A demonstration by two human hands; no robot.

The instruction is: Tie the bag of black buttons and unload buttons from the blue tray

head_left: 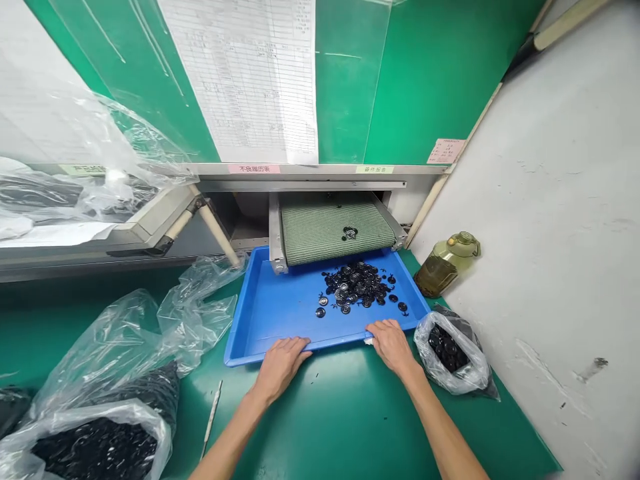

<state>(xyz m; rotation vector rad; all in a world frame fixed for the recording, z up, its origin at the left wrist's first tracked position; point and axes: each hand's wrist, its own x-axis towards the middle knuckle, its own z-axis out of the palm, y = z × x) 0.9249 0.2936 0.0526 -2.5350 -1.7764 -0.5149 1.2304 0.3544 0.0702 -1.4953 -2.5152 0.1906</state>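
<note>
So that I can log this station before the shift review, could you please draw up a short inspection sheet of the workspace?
Surface: green bench top, with a few small dark specks.
Job's things: blue plastic tray holding a loose heap of dark round parts, beneath the end of a ribbed green conveyor belt.
Clutter: large plastic bag of dark parts at left; smaller plastic bag at right; thin stick.
Hands: left hand and right hand both on the tray's front rim.
Cables: nothing seen.
Surroundings: printed sheet on a green panel; olive plastic bottle; pale grey wall.
</note>
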